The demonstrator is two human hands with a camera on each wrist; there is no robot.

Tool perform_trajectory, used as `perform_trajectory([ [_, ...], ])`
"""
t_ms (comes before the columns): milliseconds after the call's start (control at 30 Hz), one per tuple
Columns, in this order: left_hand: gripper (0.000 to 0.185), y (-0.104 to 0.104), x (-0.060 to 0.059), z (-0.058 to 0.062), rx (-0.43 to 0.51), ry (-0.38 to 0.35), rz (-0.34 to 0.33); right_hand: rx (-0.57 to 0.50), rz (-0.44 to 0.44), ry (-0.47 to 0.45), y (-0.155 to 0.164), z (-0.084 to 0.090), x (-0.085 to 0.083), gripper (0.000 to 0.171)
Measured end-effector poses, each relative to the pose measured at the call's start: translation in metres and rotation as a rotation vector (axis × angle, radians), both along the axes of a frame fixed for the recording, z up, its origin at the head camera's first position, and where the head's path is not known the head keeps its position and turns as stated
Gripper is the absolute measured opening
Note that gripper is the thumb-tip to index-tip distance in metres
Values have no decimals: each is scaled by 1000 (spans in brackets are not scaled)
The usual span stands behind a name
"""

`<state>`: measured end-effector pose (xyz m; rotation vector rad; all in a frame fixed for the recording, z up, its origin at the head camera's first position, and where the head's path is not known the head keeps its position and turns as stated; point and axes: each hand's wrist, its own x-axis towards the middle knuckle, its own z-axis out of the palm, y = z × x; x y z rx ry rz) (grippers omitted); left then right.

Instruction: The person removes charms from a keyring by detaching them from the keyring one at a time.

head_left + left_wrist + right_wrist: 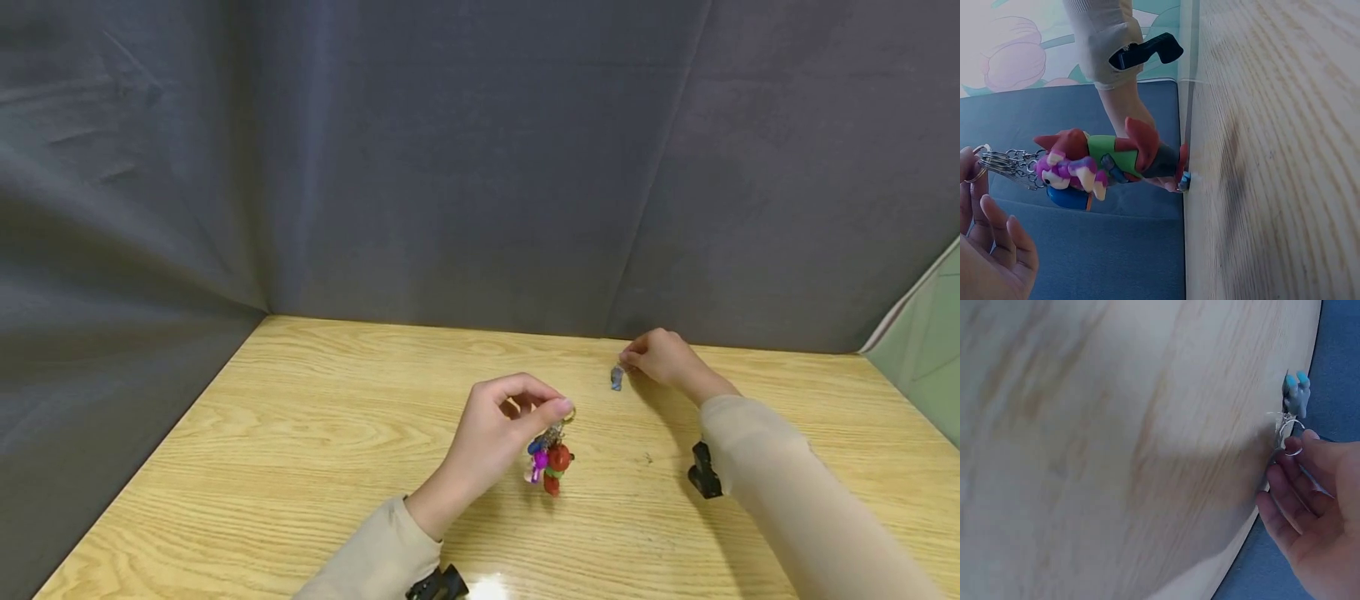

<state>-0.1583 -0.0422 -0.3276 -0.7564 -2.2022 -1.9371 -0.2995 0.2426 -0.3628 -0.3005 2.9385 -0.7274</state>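
The left hand point(487, 427) pinches a round silver metal key ring point(987, 147), and from it a cluster of glossy red, green, purple and blue figure charms point(1109, 152) hangs over the pale wood-grain tabletop point(337, 400). Near the far edge, the right hand point(670, 362) pinches a thin silver metal ring point(1291, 421) bearing a small grey, turquoise-tipped figure charm point(1298, 400); whether that charm touches the wood is hard to tell. Behind hangs a dark grey cloth curtain point(465, 167)
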Motion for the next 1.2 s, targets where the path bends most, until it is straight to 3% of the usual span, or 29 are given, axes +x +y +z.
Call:
perform_trajectory([
  [233,13,0,0,-1,-6,-2,-7,58,-20,29,-1,11,14,32],
  [400,12,0,0,-1,-13,-6,0,-77,0,114,-16,18,41,32],
  [567,12,0,1,-1,-21,8,7,-243,64,172,-43,24,82,24],
  [767,12,2,0,-3,-19,-5,28,-455,142,76,-65,32,123,23],
  [967,13,3,0,-6,-54,-11,75,-618,219,7,-77,35,146,24],
  [1100,12,2,1,-4,-45,-4,108,-661,251,42,-86,35,157,27],
  [1200,10,1,1,-3,-38,1,120,-683,225,84,-93,35,164,30],
])
